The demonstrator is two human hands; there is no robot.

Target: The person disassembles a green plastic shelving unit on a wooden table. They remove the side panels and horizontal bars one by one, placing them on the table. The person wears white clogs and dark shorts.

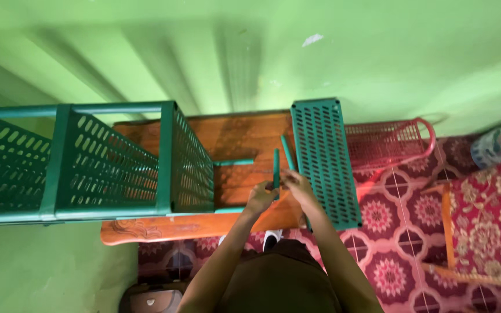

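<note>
The head view looks down at our two hands. Our left hand (260,197) and right hand (297,184) meet at a short green plastic tube (276,167); the fingers of both pinch it low down, so it stands up straight over the wooden surface (227,136). Just beside our right hand a flat green shelf panel (325,162), full of little slots, leans on its edge. To the left lies a green plastic rack (105,165), partly built, with the same holes. A red plastic basket (389,142) sits behind on the flowery floor (389,232).

green rack (88,162) cut off left, patterned seat (488,220) cut off right
</note>
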